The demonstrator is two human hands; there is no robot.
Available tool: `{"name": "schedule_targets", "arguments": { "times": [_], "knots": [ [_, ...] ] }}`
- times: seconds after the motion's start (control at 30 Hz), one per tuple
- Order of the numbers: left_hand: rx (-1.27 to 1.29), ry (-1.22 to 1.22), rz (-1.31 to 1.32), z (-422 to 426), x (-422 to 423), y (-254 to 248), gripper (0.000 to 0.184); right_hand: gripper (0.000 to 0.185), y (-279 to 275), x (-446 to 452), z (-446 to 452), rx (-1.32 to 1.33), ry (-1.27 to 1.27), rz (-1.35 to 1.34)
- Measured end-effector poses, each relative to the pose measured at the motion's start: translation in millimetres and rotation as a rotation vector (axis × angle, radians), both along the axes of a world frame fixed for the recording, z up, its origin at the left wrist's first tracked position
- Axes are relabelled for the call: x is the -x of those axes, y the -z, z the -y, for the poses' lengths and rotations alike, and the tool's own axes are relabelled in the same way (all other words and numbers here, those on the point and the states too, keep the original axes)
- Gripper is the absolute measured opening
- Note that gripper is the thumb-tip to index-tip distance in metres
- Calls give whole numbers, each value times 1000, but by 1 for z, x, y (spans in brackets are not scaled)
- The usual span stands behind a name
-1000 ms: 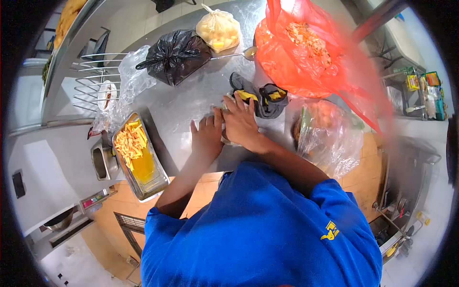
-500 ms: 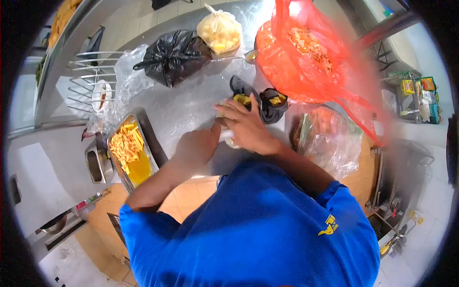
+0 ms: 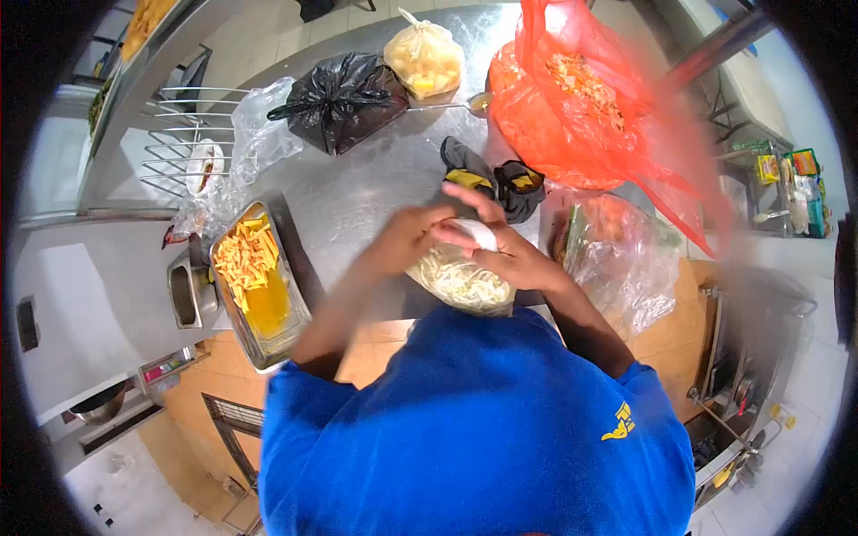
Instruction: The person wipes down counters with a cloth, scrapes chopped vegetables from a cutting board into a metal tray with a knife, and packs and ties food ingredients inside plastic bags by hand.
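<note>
A clear bag of pale, sprout-like strands (image 3: 466,284) is at the near edge of the steel table, close to my chest. My left hand (image 3: 413,237) pinches the bag's gathered top from the left. From the right, my right hand (image 3: 505,252) grips the same top, its fingers curled and one finger extended. A white bunched part (image 3: 477,234) shows between the hands. Just beyond them lie two dark grey cloth-like items with yellow inside (image 3: 468,170). What the fingertips hold exactly is partly hidden.
A metal tray of orange-yellow strips (image 3: 252,281) stands at the left. Behind are a black bag (image 3: 340,103), a tied bag of yellowish chunks (image 3: 424,58) and a spoon (image 3: 479,102). Right are a large red bag (image 3: 559,116) and a clear bag (image 3: 617,255).
The hands have lifted from low over the table to the bag's top. The bag of strands, mostly hidden before, now shows upright below them.
</note>
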State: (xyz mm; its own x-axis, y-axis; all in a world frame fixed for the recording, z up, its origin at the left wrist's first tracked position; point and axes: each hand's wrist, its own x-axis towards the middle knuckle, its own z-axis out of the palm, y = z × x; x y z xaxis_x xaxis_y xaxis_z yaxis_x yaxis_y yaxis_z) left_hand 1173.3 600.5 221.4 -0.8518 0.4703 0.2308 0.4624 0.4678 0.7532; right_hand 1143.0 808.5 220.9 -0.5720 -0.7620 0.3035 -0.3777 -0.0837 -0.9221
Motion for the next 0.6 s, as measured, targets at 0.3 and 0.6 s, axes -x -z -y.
{"name": "schedule_targets", "arguments": {
  "times": [0.3, 0.6],
  "knots": [
    [80, -330, 493, -4, -56, -38, 36, 54, -47, -22, 18, -836, 127, -590],
    [511, -719, 333, -31, -76, -37, 31, 88, -18, -4, 48, -629, -364, 1128]
  ]
}}
